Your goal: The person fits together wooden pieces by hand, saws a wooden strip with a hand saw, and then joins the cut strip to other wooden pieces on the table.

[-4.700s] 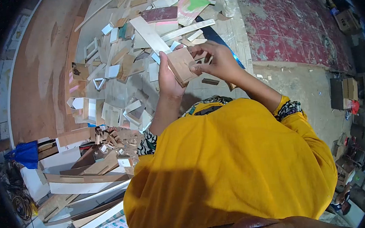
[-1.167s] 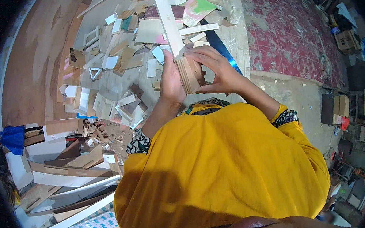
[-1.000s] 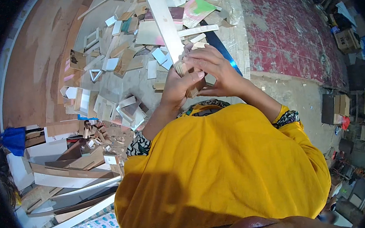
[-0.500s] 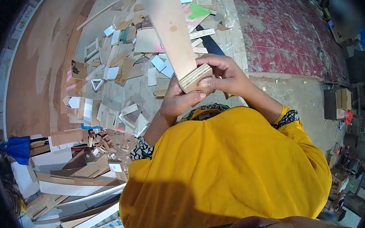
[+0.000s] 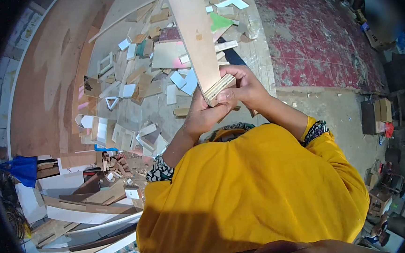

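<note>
A long pale wooden board [image 5: 197, 37] with a knot patch stands up away from me, its near end between my hands. Across that end lies a short plywood block [image 5: 219, 88], its layered edge facing up. My left hand [image 5: 203, 118] is closed around the lower left of the block and board, with its thumb along the near face. From the other side my right hand [image 5: 247, 86] grips the block, thumb pressed on its front and fingers curled behind. The two thumbs lie close together, and most of the left fingers are hidden behind the wood.
Wood and white board offcuts [image 5: 138, 86] lie scattered over the work surface beyond my hands. A large brown plywood sheet [image 5: 44, 81] is at the left. Stacked panels and strips [image 5: 86, 205] fill the lower left, near a blue bag [image 5: 21, 171]. Red worn flooring [image 5: 314, 39] lies right.
The board and block have tipped slightly and shifted a little right. My left thumb has slid toward the right thumb, while both hands keep their grip.
</note>
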